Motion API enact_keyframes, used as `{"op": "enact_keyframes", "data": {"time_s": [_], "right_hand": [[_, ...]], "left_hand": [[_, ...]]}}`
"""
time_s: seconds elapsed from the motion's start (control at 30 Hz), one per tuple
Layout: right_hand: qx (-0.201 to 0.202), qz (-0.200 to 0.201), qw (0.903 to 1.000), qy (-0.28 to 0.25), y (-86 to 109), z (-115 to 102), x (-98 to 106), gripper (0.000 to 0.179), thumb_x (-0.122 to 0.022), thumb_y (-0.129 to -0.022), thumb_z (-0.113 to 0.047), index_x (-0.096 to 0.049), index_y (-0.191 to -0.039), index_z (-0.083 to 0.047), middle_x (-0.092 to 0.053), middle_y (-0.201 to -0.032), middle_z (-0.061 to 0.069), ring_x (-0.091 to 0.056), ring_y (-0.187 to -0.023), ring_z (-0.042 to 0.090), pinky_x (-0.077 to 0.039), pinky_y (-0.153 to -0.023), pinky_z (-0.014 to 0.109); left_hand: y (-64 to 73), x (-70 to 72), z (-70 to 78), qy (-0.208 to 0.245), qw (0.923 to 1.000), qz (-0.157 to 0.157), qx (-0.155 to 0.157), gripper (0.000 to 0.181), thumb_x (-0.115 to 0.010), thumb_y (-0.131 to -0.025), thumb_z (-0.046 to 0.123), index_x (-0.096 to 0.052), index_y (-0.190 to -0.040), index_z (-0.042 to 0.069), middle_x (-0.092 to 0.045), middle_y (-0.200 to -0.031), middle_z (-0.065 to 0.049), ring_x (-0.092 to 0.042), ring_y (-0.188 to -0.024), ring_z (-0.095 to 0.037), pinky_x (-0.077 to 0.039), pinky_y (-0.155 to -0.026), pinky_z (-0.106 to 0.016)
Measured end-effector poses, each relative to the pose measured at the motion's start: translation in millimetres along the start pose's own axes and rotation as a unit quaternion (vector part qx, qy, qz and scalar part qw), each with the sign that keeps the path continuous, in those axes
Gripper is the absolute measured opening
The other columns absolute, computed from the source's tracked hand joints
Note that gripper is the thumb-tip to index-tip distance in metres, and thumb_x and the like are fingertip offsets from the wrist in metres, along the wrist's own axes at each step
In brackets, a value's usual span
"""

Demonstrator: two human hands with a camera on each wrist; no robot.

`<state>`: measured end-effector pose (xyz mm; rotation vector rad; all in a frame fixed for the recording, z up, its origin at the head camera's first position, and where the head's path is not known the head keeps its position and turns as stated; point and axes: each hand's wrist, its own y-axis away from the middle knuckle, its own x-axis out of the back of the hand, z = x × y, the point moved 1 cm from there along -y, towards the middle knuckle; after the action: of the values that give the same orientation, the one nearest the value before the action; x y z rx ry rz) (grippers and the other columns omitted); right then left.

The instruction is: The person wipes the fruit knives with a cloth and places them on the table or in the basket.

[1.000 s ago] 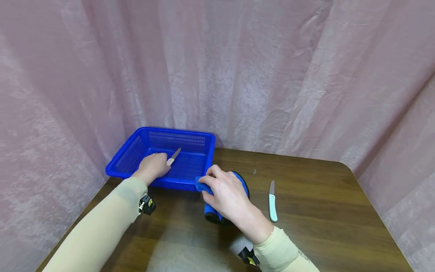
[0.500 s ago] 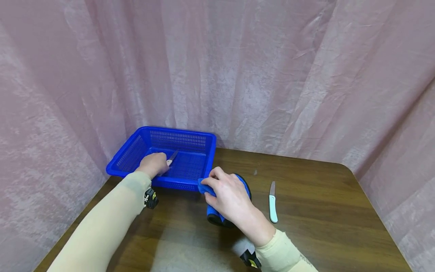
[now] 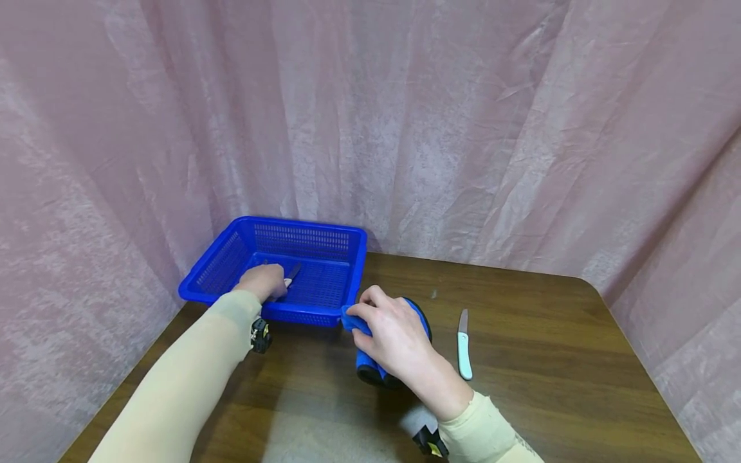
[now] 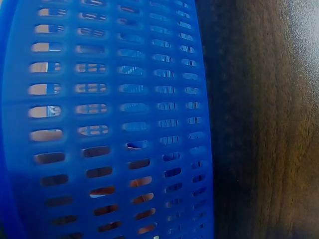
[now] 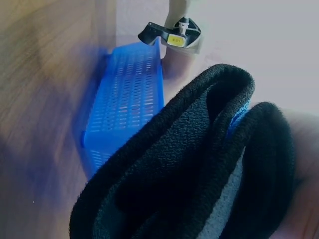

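Note:
Inside the blue plastic basket point(image 3: 324, 317), my left hand point(image 3: 262, 281) is low near the floor and grips the pale handle of a knife point(image 3: 294, 272). The blade points away, toward the back of the basket. The left fingers are mostly hidden, and in the left wrist view the slotted basket wall point(image 4: 109, 119) covers them. To the right of the basket, my right hand point(image 3: 393, 331) holds a folded blue cloth with black edging point(image 3: 368, 368), bunched between thumb and fingers. Its thick dark folds point(image 5: 164, 164) fill much of the right wrist view.
A second knife point(image 3: 464, 354) with a mint-green handle lies on the wooden table point(image 3: 550, 360), right of the right hand, blade pointing away. Pink curtains point(image 3: 440, 128) hang behind and at both sides. The basket stands close to the back curtain.
My left hand has lowered the knife toward the basket floor, and its blade has drawn slightly nearer. The right hand, still holding the cloth, has shifted slightly right.

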<state>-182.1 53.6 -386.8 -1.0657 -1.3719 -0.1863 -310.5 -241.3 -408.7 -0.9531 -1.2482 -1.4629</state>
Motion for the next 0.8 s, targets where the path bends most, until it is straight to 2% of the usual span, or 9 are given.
{"op": "enact_keyframes", "data": {"time_s": [0.27,0.33,0.4,0.43,0.47,0.6,0.67,0.7,0.8], "right_hand": [[0.003,0.005,1.0000,-0.001,-0.2,4,-1,0.024,-0.088,-0.092,-0.016,-0.085,-0.116,-0.016,-0.067,-0.112,0.003,-0.067,-0.079,0.019,-0.057,-0.078,0.043],[0.002,0.004,1.0000,-0.003,0.4,4,-2,0.024,-0.088,-0.092,-0.016,-0.085,-0.116,-0.016,-0.067,-0.113,0.004,-0.067,-0.079,0.019,-0.057,-0.078,0.043],[0.001,0.003,1.0000,-0.005,0.8,4,-2,0.024,-0.088,-0.092,-0.016,-0.085,-0.116,-0.016,-0.067,-0.113,0.004,-0.067,-0.079,0.019,-0.057,-0.078,0.043],[0.001,0.003,1.0000,-0.006,0.9,5,-2,0.024,-0.088,-0.092,-0.016,-0.085,-0.116,-0.016,-0.067,-0.113,0.005,-0.067,-0.079,0.019,-0.057,-0.078,0.043],[0.001,0.003,1.0000,-0.006,0.9,5,-2,0.024,-0.088,-0.092,-0.016,-0.085,-0.116,-0.016,-0.067,-0.113,0.005,-0.067,-0.079,0.019,-0.057,-0.078,0.043],[0.000,0.004,1.0000,-0.007,0.9,5,-2,0.024,-0.087,-0.092,-0.016,-0.085,-0.116,-0.016,-0.067,-0.113,0.005,-0.067,-0.079,0.019,-0.057,-0.078,0.043],[0.000,0.004,1.0000,-0.007,0.8,5,-2,0.024,-0.088,-0.092,-0.016,-0.085,-0.116,-0.016,-0.067,-0.113,0.005,-0.067,-0.078,0.018,-0.057,-0.078,0.043],[0.000,0.004,1.0000,-0.008,0.8,5,-2,0.024,-0.088,-0.092,-0.016,-0.085,-0.116,-0.016,-0.067,-0.113,0.005,-0.067,-0.078,0.019,-0.057,-0.078,0.043],[0.000,0.005,1.0000,-0.008,0.8,5,-2,0.024,-0.088,-0.092,-0.016,-0.085,-0.116,-0.016,-0.067,-0.113,0.005,-0.067,-0.077,0.019,-0.057,-0.078,0.043]], "left_hand": [[-7.9,-6.5,-2.4,0.000,1.0000,-0.006,0.001,0.008,-0.071,-0.089,0.009,-0.067,-0.083,0.007,-0.067,-0.094,-0.016,-0.062,-0.088,-0.035,-0.053,-0.085,-0.050],[-14.3,-10.2,-4.8,-0.005,1.0000,-0.007,0.001,0.007,-0.073,-0.087,0.009,-0.068,-0.082,0.007,-0.067,-0.095,-0.016,-0.062,-0.088,-0.035,-0.054,-0.085,-0.051],[-27.4,-16.3,-11.2,-0.010,0.9999,-0.012,0.001,0.006,-0.075,-0.085,0.010,-0.070,-0.084,0.006,-0.068,-0.096,-0.017,-0.062,-0.089,-0.036,-0.054,-0.086,-0.053],[-37.8,-21.0,-16.7,-0.012,0.9998,-0.017,0.001,0.007,-0.076,-0.085,0.011,-0.071,-0.085,0.006,-0.069,-0.097,-0.017,-0.062,-0.090,-0.036,-0.055,-0.086,-0.053],[-54.7,-29.9,-26.3,-0.018,0.9997,-0.019,-0.001,0.008,-0.077,-0.083,0.013,-0.072,-0.086,0.008,-0.069,-0.097,-0.016,-0.062,-0.089,-0.036,-0.055,-0.085,-0.053],[-135.1,-72.4,-70.3,-0.024,0.9986,-0.046,-0.001,0.017,-0.083,-0.081,0.023,-0.074,-0.089,0.011,-0.070,-0.096,-0.013,-0.062,-0.086,-0.035,-0.055,-0.081,-0.055],[-167.9,-89.3,-88.1,-0.021,0.9979,-0.062,0.002,0.020,-0.086,-0.079,0.027,-0.074,-0.088,0.013,-0.070,-0.095,-0.012,-0.063,-0.084,-0.034,-0.054,-0.077,-0.055],[-175.1,-92.7,-91.7,-0.016,0.9974,-0.070,0.006,0.022,-0.088,-0.079,0.028,-0.075,-0.089,0.013,-0.071,-0.095,-0.012,-0.064,-0.084,-0.034,-0.055,-0.077,-0.055],[-174.9,-93.9,-92.9,-0.009,0.9971,-0.074,0.012,0.022,-0.087,-0.080,0.028,-0.075,-0.089,0.012,-0.070,-0.093,-0.012,-0.064,-0.084,-0.034,-0.054,-0.078,-0.054]]}}
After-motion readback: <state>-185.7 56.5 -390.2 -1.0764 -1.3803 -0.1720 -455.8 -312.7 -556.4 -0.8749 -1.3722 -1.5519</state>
